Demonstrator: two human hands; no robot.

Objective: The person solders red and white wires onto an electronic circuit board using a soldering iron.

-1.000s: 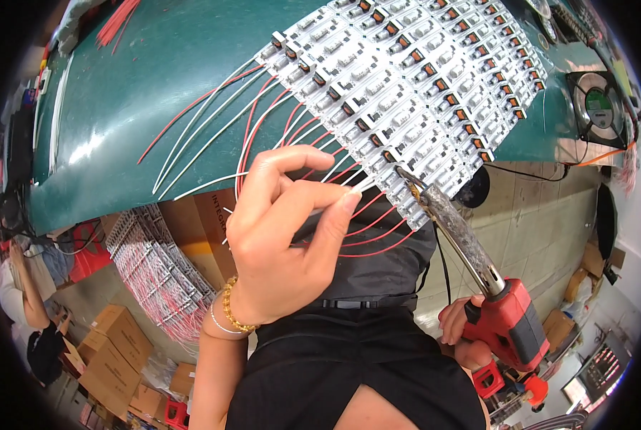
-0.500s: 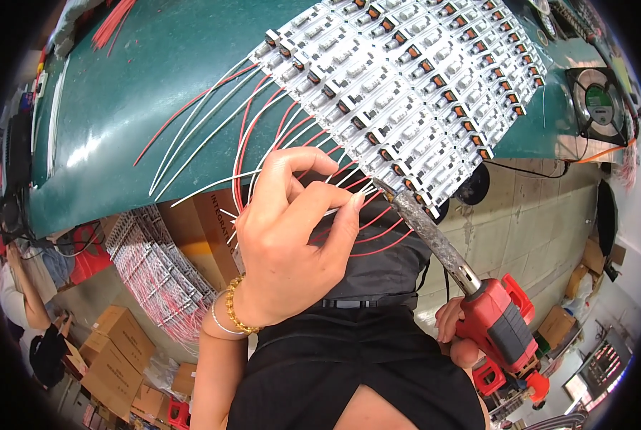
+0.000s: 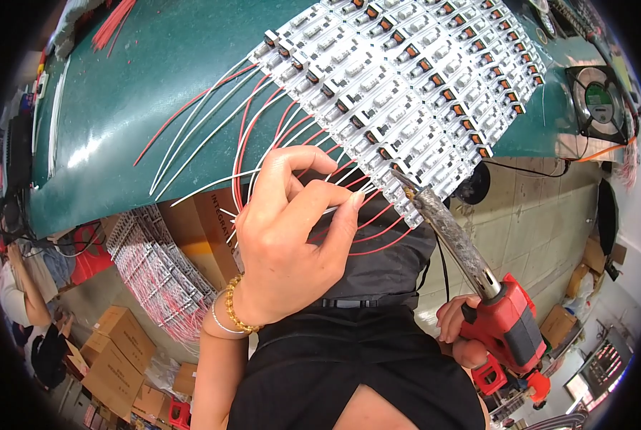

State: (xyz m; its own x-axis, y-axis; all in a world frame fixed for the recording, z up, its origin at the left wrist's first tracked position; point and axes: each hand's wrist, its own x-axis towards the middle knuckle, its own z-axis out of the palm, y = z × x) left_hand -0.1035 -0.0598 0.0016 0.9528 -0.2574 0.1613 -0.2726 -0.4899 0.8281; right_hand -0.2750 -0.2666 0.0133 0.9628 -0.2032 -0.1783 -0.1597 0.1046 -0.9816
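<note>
Green workbench top [image 3: 134, 93] carried a white panel of small switch modules [image 3: 406, 79].
At the panel's near edge, the left hand [image 3: 285, 244] pinched a white wire [image 3: 213, 183] between its fingertips, while the right hand [image 3: 460, 333] was closed round a red soldering gun [image 3: 478, 287], its tip at the modules.

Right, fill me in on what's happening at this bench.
A person is soldering. The left hand pinches a white wire against the near edge of a block of small white switch modules on the green table. The right hand holds a red soldering gun, tip at that edge.
</note>
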